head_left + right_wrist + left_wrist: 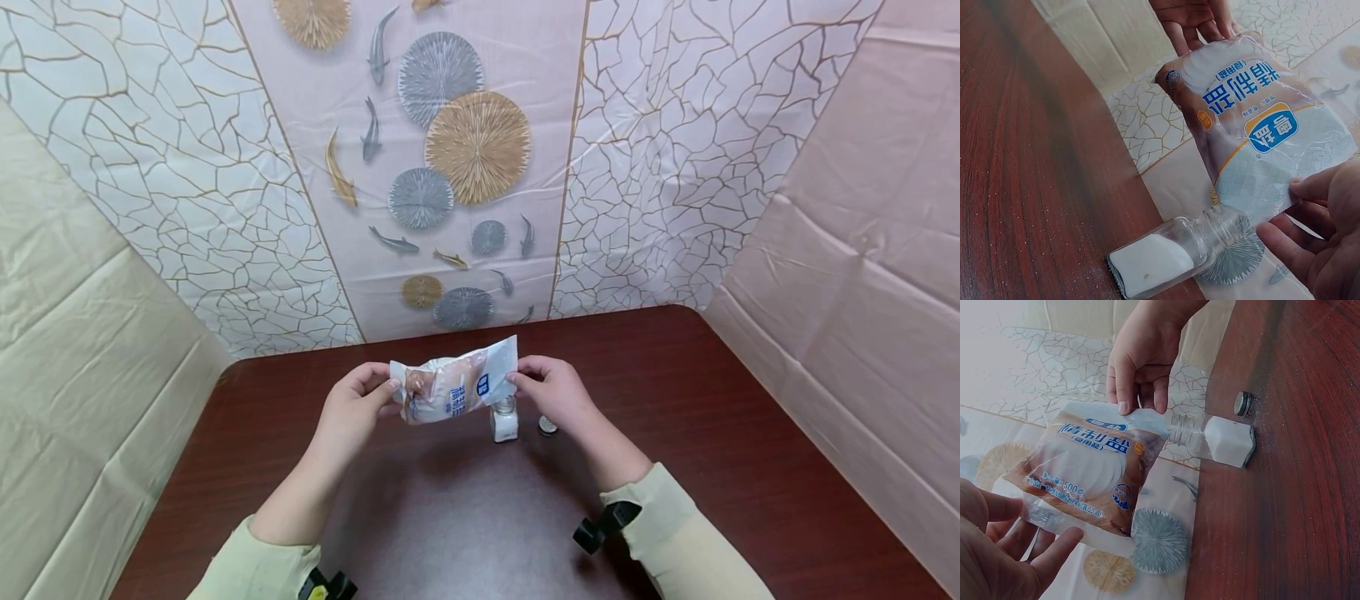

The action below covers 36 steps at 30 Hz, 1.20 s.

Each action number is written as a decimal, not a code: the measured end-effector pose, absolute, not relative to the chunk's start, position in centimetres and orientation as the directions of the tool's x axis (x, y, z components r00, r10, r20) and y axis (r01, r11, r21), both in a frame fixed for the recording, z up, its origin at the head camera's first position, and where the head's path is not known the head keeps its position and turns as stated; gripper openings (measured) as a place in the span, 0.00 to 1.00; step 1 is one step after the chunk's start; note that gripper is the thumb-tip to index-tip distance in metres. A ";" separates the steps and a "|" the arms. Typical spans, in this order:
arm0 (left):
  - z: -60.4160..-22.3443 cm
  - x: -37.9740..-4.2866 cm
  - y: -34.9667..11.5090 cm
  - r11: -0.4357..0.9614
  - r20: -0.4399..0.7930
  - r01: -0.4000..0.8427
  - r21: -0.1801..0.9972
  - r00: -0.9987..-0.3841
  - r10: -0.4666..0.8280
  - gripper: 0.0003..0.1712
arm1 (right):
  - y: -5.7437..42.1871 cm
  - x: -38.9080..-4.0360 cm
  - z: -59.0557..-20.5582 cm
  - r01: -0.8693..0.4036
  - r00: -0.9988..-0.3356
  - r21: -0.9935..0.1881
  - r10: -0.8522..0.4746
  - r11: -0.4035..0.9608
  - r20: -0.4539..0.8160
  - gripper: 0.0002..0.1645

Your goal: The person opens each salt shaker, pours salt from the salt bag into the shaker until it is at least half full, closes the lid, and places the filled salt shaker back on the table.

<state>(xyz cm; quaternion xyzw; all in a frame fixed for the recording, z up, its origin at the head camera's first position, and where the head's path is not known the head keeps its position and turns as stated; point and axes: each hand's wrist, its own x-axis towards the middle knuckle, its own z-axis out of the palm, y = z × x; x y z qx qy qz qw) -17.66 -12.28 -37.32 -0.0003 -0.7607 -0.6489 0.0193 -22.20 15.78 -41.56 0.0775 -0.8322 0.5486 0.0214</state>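
Observation:
A plastic bag of salt [442, 392] with blue lettering hangs above the table, stretched between both hands. My left hand [352, 408] pinches its left end between thumb and fingers. At the right end, my right hand [558, 392] pinches the pale, flatter part near a corner. Below that corner stands an open glass jar [505, 427], upright, partly filled with white salt. In the right wrist view the bag's lower edge [1254, 209] is right at the jar's threaded neck [1222, 225]. Beside the jar, near my right hand, lies a small round metal lid [547, 426].
Fine white grains are scattered on the dark red-brown table [1041, 187] around the jar. A patterned cloth [465, 167] hangs behind the table, and plain beige cloth [847, 317] encloses the sides.

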 end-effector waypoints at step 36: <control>-37.1 -17.7 -12.1 0.168 0.026 0.022 0.985 -0.999 -0.026 0.10 | 15.9 -22.1 -41.6 -0.147 -0.988 -0.913 -0.106 0.379 0.115 0.09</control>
